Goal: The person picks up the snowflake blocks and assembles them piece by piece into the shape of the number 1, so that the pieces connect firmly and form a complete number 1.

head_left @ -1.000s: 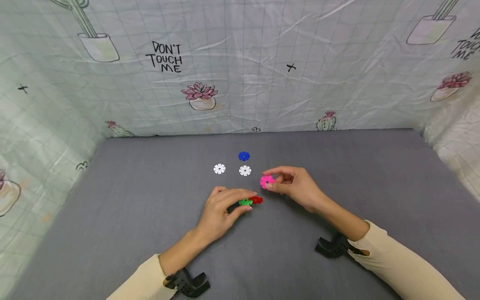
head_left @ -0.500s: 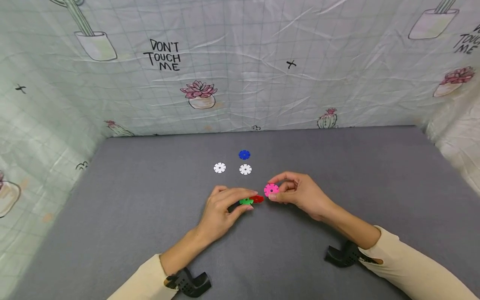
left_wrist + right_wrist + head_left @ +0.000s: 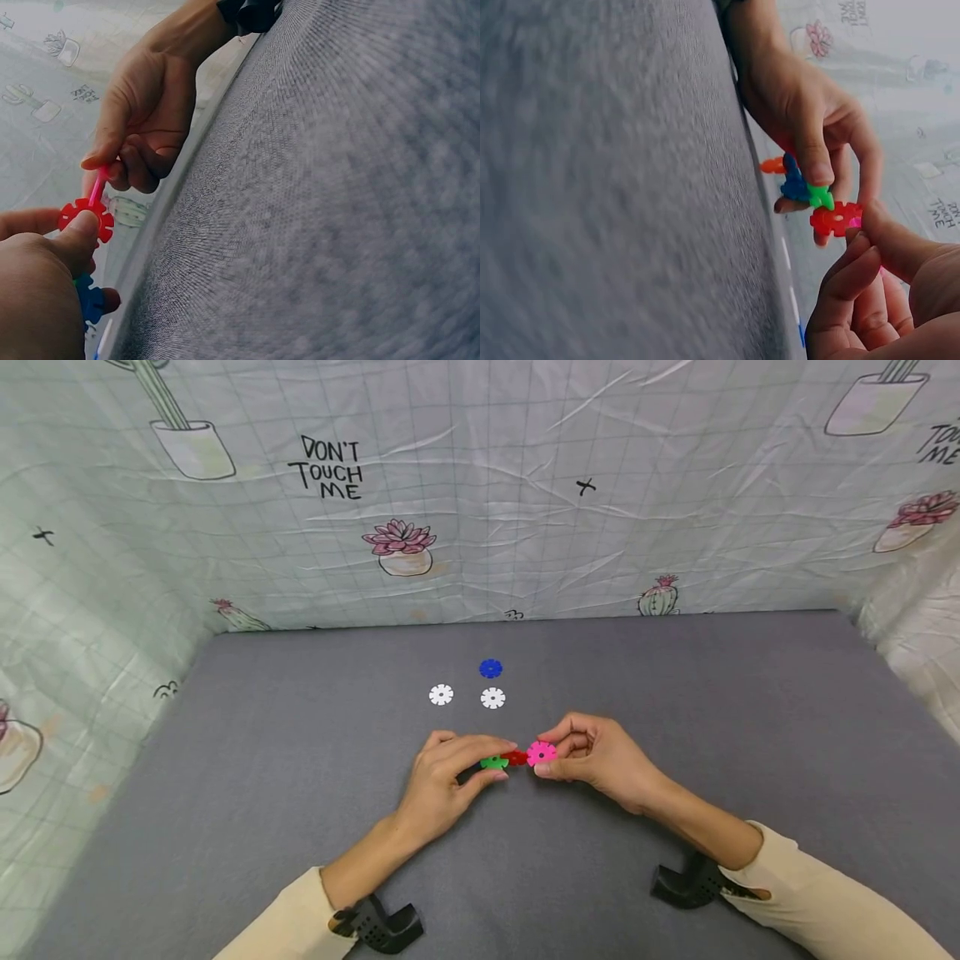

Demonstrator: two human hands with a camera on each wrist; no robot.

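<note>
1. down comes the right hand, pinching the pink disc, now right against the red disc!
2. the left hand pinches the green disc, red alongside.
3. gap gone; joining looks under way, fit unclear.

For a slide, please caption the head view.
Left hand holds linked green disc and red disc; right hand pinches pink disc against the red.

1. The left hand hides some of the green disc.
2. The right hand covers a bit of the pink disc.
3. The head view cuts off both sleeves.
4. The wrist views blur the gray table.
</note>
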